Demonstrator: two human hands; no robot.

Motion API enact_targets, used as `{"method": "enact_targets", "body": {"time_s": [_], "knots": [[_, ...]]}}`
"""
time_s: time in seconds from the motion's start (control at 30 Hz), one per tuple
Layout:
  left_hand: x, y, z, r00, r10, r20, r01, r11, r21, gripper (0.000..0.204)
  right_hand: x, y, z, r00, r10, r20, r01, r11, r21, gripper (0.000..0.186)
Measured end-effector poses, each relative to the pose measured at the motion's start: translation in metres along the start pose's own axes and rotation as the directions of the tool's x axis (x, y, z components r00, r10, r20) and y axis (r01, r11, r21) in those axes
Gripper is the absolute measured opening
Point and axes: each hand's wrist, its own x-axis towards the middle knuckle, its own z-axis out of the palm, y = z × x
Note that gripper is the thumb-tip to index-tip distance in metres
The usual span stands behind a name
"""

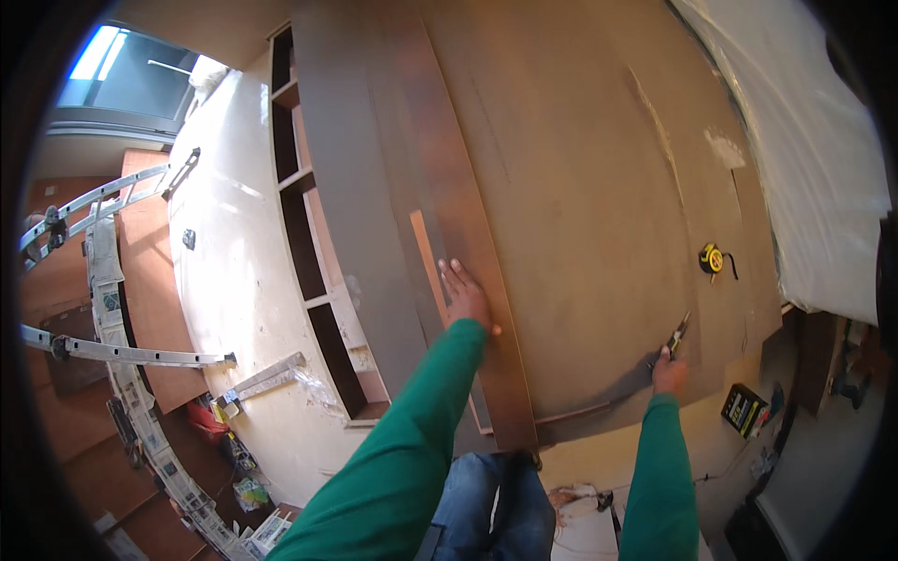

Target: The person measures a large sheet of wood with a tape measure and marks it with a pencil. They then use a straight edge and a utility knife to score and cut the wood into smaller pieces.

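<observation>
My left hand (465,297) lies flat with its fingers stretched on a long brown board (468,201). This board runs lengthwise over a wide brown sheet (580,206). Beside my left fingers, a narrow orange-brown strip (426,251) shows along the board's left side. My right hand (669,374), out to the right near the sheet's front edge, is closed round a utility knife (680,331) whose tip points away from me. Beyond the knife, a yellow and black tape measure (712,258) rests on the sheet. My right palm and part of the knife's handle are hidden.
An open frame with compartments (310,234) stands along the sheet's left side. Farther left are an aluminium ladder (140,352) and a metal bar (267,377) on the pale floor. A black and yellow box (744,411) sits at the right. Plastic sheeting (814,168) covers the far right.
</observation>
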Motion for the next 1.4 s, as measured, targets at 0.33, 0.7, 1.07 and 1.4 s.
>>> {"method": "enact_targets", "body": {"time_s": [0.33,0.7,1.07,1.4], "knots": [[0.002,-0.004,0.001,0.993,0.114,-0.026,-0.115,0.992,-0.055,0.162,-0.043,-0.062,-0.047,0.944,0.131,0.302,-0.320,0.576,0.752,0.029],[0.004,-0.001,-0.003,0.995,0.077,0.056,-0.078,0.997,-0.001,0.161,-0.144,-0.143,-0.076,0.861,-0.110,0.497,-0.434,0.350,0.830,0.048],[0.009,-0.006,0.008,0.999,0.024,0.022,-0.026,0.998,0.050,0.167,-0.207,-0.160,-0.111,0.710,-0.349,0.612,-0.218,0.717,0.662,0.045],[0.009,-0.003,0.007,0.999,0.042,0.013,-0.042,0.999,0.021,0.170,-0.238,-0.119,-0.076,0.666,-0.291,0.687,-0.325,0.715,0.619,0.040]]}}
